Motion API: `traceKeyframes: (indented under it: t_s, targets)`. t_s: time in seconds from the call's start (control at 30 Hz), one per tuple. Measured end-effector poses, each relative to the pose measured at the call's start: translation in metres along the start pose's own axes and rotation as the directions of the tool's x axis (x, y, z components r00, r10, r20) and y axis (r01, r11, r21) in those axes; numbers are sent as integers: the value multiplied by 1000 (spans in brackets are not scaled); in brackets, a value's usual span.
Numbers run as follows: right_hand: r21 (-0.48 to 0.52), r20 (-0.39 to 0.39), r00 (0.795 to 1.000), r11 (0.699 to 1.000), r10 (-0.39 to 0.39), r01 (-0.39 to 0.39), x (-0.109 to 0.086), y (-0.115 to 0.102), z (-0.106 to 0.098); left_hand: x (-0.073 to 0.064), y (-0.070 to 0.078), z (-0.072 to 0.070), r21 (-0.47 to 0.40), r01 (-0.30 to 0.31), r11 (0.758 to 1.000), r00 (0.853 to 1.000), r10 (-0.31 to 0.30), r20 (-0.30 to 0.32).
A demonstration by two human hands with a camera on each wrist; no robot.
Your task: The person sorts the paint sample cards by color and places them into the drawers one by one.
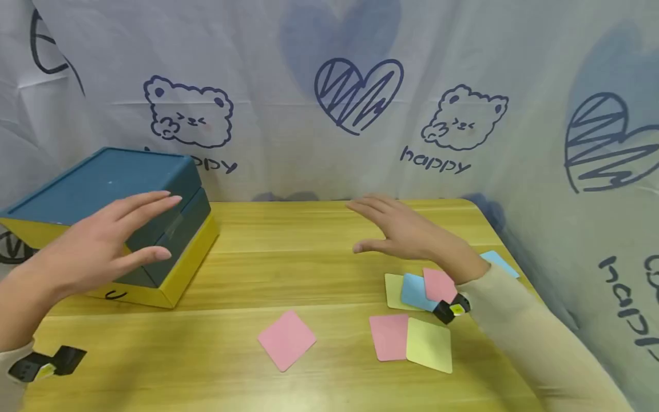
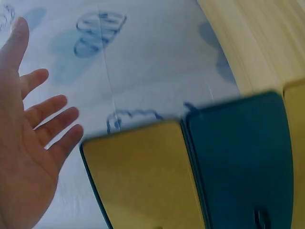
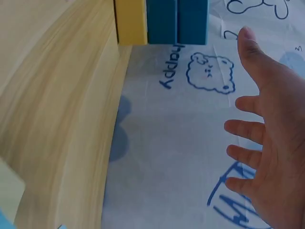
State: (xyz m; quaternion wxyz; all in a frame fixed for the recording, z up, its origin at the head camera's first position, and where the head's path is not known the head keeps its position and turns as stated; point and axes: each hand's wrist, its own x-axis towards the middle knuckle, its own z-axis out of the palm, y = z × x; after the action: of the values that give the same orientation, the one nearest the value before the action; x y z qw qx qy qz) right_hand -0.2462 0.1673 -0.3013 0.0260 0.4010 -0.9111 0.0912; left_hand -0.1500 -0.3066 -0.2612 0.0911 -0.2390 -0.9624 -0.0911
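My left hand (image 1: 103, 246) is raised, fingers extended and thumb apart, holding nothing. In the head view it overlaps a blue and yellow drawer box (image 1: 103, 177). My right hand (image 1: 401, 232) is held up over the table's right part, fingers extended, also holding nothing. Below its wrist a yellow card (image 1: 393, 292), a blue card (image 1: 414, 290) and a pink card (image 1: 437, 283) overlap one another. Nearer the front, another pink card (image 1: 388, 337) lies against another yellow card (image 1: 429, 346). A single pink card (image 1: 286, 341) lies left of them.
The wooden table (image 1: 288, 252) ends at a printed curtain (image 1: 288, 154) behind and to the right. A further blue card (image 1: 498, 262) lies by the table's right edge, partly behind the right sleeve (image 1: 520, 320). Both wrists wear small black cameras.
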Motion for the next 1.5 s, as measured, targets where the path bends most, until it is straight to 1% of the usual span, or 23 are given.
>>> traceKeyframes:
  t_s: [0.1, 0.2, 0.4, 0.47, 0.53, 0.57, 0.6, 0.7, 0.77, 0.8, 0.83, 0.87, 0.9, 0.93, 1.03, 1.1, 1.17, 1.23, 1.3, 1.33, 1.37, 1.43, 1.5]
  targets:
    - [-2, -11, 999, 999, -41, 41, 17, -10, -4, -2, -17, -6, 33, 13, 999, 998, -11, -57]
    - [-12, -16, 996, 996, -93, 92, 33, -20, -6, -6, -37, -9, 47, 37, 998, 995, -33, -96]
    - [15, -18, 989, 989, -149, 149, 64, -40, -6, -14, -78, -10, 92, 124, 988, 985, -111, -129]
    - [16, -26, 986, 986, -166, 166, 75, -48, -5, -16, -90, -10, 120, 161, 980, 981, -146, -130]
    - [16, -27, 984, 984, -177, 177, 87, -57, -5, -19, -107, -7, 146, 210, 967, 973, -192, -128]
    - [22, -25, 984, 984, -177, 177, 93, -62, -5, -20, -118, -5, 158, 241, 958, 967, -223, -124]
    - [25, -23, 984, 984, -178, 179, 99, -66, -5, -22, -133, -2, 167, 261, 951, 962, -240, -132]
    - [56, -4, 985, 984, -171, 171, 115, -80, -5, -27, -189, 13, 185, 300, 936, 949, -274, -152]
    - [84, 11, 987, 984, -161, 160, 125, -88, -4, -32, -225, 24, 198, 316, 928, 944, -287, -160]
    - [96, 20, 987, 983, -158, 155, 130, -91, -4, -34, -238, 29, 201, 319, 926, 944, -290, -159]
    - [105, 30, 987, 983, -155, 151, 135, -95, -3, -35, -244, 29, 202, 329, 923, 942, -306, -137]
    - [112, 39, 987, 982, -154, 149, 140, -98, -3, -36, -247, 31, 203, 339, 919, 940, -319, -124]
    - [117, 44, 987, 982, -157, 151, 146, -101, -2, -37, -244, 29, 200, 349, 915, 937, -336, -101]
    - [125, 50, 986, 981, -158, 151, 152, -105, -1, -36, -238, 26, 193, 362, 912, 932, -353, -78]
    - [152, 61, 985, 977, -163, 152, 169, -115, 2, -35, -207, 15, 135, 385, 913, 923, -384, -38]
    - [175, 69, 984, 973, -162, 148, 181, -122, 5, -35, -194, 14, 79, 390, 917, 920, -387, -56]
    - [197, 80, 984, 970, -160, 142, 191, -129, 8, -36, -193, 17, 36, 398, 917, 916, -395, -67]
    - [207, 96, 983, 969, -159, 136, 201, -137, 12, -38, -197, 22, 15, 401, 916, 914, -399, -72]
    - [208, 116, 981, 970, -154, 127, 209, -144, 15, -40, -202, 26, 4, 399, 917, 914, -398, -79]
    - [207, 125, 981, 971, -149, 121, 213, -148, 16, -41, -202, 25, 2, 395, 919, 916, -394, -70]
    - [205, 133, 980, 972, -146, 117, 217, -151, 17, -42, -203, 27, -8, 390, 921, 917, -389, -90]
    - [195, 135, 980, 973, -148, 120, 224, -158, 17, -42, -197, 25, -18, 381, 924, 920, -381, -91]
    - [181, 133, 979, 975, -155, 130, 231, -164, 16, -42, -183, 21, -24, 371, 928, 925, -372, -83]
